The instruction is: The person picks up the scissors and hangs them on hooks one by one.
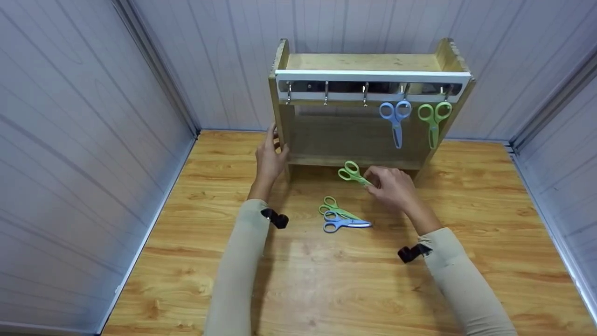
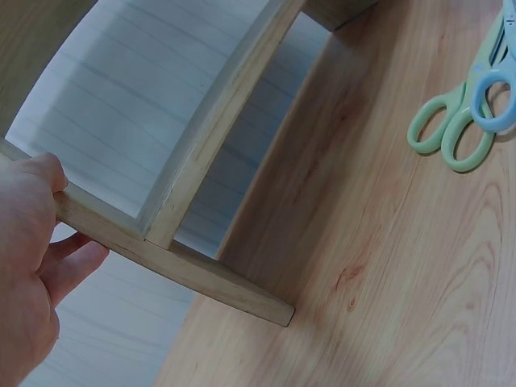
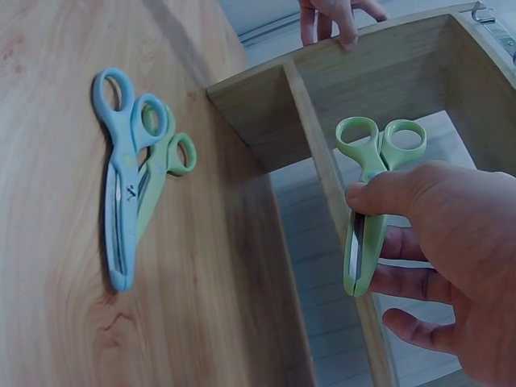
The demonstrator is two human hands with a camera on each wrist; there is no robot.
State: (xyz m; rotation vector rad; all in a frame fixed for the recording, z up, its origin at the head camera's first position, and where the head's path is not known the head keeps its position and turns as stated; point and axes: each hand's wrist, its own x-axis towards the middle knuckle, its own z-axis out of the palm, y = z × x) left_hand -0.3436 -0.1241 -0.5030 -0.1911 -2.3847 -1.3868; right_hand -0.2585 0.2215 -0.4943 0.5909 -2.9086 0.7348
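My right hand [image 1: 393, 187] pinches a pair of green scissors [image 3: 372, 165] by the blades, thumb on top, handle loops pointing away from the palm. It holds them above the table, in front of the wooden rack [image 1: 359, 161]. My left hand [image 1: 270, 158] grips the rack's left side panel [image 2: 121, 234], thumb on one face and fingers on the other. On the table below lie blue scissors [image 1: 346, 224] partly over another pair of green scissors [image 1: 330, 202]. From hooks at the rack's right hang blue scissors [image 1: 396, 122] and green scissors [image 1: 434, 125].
A white-framed rail [image 1: 345, 77] with several metal hooks runs along the rack's top front. The three left hooks, such as the middle hook [image 1: 365, 94], hold nothing. Panelled walls [image 1: 84, 140] stand at the left, back and right of the wooden table [image 1: 326, 289].
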